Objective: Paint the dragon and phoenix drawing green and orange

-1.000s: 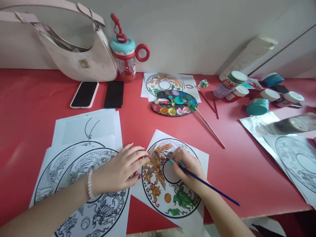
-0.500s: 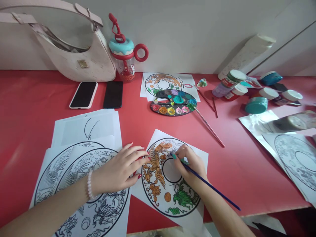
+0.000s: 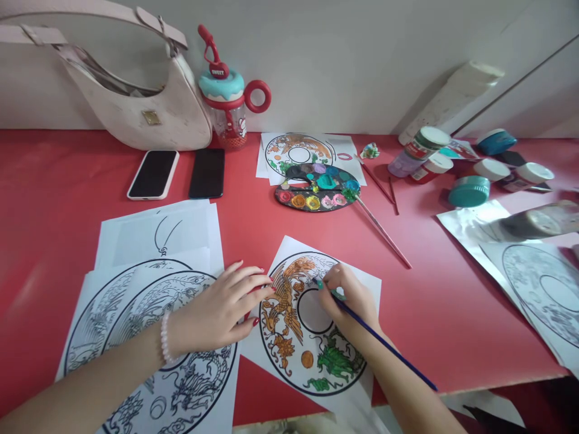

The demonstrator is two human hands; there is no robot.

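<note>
A thin dark blue paintbrush (image 3: 386,340) is gripped in my right hand (image 3: 350,301), its tip down at the upper part of a printed ring drawing (image 3: 312,377). Orange covers the bird, flower and small ball in that drawing, and the dragon is green. My left hand (image 3: 226,307) lies flat with fingers spread, its fingertips at the left edge of this sheet. Beneath the left wrist and forearm are several uncoloured printed sheets (image 3: 199,386). Beyond the drawing sits a dark paint palette (image 3: 296,187) with many colours and a second brush (image 3: 384,232) resting on it.
At the back left stand a pale handbag (image 3: 136,114) and a donut-lidded cup (image 3: 226,114), with two phones (image 3: 154,175) in front. Paint jars (image 3: 470,191) cluster at the right, above more printed sheets (image 3: 538,295). A partly coloured sheet (image 3: 275,172) lies behind the palette.
My right hand and the paintbrush have shifted very slightly; the tip is a little farther right on the drawing and the handle end a bit lower. My left hand stays put.
</note>
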